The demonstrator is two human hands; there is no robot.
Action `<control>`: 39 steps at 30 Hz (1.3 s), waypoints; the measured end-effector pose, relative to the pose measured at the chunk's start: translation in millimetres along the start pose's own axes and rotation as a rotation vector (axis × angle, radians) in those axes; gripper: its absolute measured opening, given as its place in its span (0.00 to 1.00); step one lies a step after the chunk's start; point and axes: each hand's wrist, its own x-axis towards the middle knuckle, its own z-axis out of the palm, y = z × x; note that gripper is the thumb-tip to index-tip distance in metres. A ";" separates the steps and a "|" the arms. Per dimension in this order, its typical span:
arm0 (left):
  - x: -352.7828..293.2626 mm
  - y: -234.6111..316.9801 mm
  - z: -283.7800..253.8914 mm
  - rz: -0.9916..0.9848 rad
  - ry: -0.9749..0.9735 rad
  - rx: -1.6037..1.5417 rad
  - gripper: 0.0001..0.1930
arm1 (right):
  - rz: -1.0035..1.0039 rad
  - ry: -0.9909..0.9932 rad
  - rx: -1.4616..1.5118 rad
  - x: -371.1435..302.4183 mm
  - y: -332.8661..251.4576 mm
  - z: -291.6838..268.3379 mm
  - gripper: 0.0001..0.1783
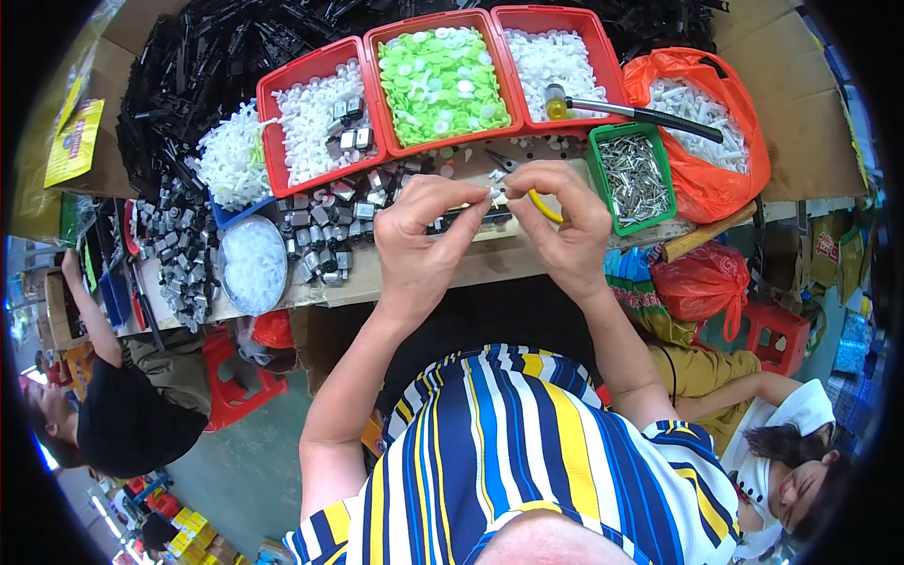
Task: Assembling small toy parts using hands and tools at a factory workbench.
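My left hand (pixel 422 240) and my right hand (pixel 563 226) meet above the bench's front edge, fingertips nearly touching. Both pinch a small white plastic part (pixel 495 192), mostly hidden by the fingers; its exact kind is too small to make out. Just behind the right hand lie pliers with a yellow handle (pixel 545 206). To the left of my left hand, many small grey motors (pixel 330 226) are heaped on the bench. Beyond the hands stands a red bin of light green and white discs (pixel 443 85).
Red bins of white plastic parts (pixel 315 132) (pixel 551 61) flank the discs; a hammer (pixel 631 115) lies across the right one. A green basket (pixel 633 179) holds metal pins. An orange bag (pixel 702 193), a round tub (pixel 252 266) and black parts (pixel 226 75) surround them. People sit on both sides.
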 end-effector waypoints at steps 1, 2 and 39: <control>-1.1 -1.7 -0.4 0.086 0.017 0.023 0.08 | 0.000 -0.003 -0.003 0.2 0.0 1.1 0.09; -2.4 -3.1 -0.5 0.171 0.035 0.048 0.08 | -0.012 -0.048 -0.005 0.4 1.0 2.5 0.09; -38.5 -27.7 -31.0 0.168 0.118 0.387 0.18 | -0.059 -0.251 -0.214 -6.9 13.8 30.4 0.06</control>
